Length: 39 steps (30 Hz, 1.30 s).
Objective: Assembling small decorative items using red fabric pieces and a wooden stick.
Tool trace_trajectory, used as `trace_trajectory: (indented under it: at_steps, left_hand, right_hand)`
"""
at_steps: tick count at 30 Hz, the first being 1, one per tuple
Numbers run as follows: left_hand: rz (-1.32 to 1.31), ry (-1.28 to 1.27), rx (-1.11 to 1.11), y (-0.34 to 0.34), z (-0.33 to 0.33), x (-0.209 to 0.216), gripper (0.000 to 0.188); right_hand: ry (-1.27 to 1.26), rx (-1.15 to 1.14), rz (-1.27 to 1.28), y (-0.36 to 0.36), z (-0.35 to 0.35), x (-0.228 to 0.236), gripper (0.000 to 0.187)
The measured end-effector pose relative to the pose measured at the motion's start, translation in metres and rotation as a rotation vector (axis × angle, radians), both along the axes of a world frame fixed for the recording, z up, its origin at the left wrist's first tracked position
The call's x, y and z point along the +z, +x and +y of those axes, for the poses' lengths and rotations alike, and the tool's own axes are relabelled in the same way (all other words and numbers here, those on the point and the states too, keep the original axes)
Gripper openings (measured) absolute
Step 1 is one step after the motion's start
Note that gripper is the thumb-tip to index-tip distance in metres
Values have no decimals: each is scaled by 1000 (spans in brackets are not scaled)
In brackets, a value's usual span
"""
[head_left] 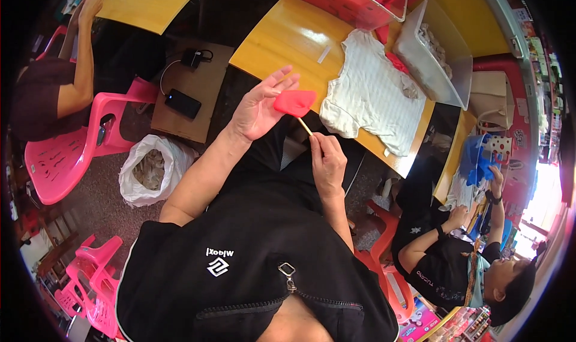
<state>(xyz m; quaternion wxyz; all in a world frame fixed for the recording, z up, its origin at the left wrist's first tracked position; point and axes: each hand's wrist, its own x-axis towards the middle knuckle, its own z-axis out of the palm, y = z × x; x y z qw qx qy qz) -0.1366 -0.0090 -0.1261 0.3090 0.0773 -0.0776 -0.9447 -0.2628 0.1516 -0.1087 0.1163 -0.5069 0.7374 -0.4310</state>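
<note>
Black zip jacket [252, 264] nearest lens. Right hand [327, 162] pinched shut on thin wooden stick [305, 126] of red flat piece [295, 102]. Left hand [259, 107] open, fingers spread, fingertips touching red piece's left edge. Piece held above lap, just short of yellow desk [294, 39]. White striped shirt [372, 99] lies flat on desk. Pink chair [66, 156], white sack [150, 168] on floor to left.

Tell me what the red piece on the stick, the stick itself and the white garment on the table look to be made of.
Red piece: matte, probably soft plastic or foam; flat colour without glare. Stick, pinched by the right hand: thin, pale tan, likely wood or bamboo. White garment: ribbed knit fabric; fine stripes and soft folds. Table: glossy yellow wood-look laminate.
</note>
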Motion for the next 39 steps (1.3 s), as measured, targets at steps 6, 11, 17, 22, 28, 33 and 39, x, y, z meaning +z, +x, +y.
trace_trajectory:
  at_steps: [6,11,17,22,28,33,39]
  left_hand:
    - [-254,-154,-61,-5,7,0,52]
    - [-251,-153,6,-11,13,-9,50]
    - [-253,-179,41,-14,16,-4,46]
    - [-420,-201,-61,-7,8,-9,39]
    - [-397,-172,-8,-8,22,-14,34]
    - [-431,-135,18,0,21,-11,29]
    - [-565,-257,30,-2,17,-8,27]
  right_hand:
    - [116,-49,-208,4,6,-13,11]
    - [241,-110,-1158,8,9,-30,26]
    - [135,-103,-1435,6,14,-36,25]
    - [274,-20,-1269,9,10,-30,24]
    - [52,-90,-1626,7,3,-37,26]
    - [140,7,-1484,4,7,-31,25]
    - [260,62,-1408,7,-2,-33,25]
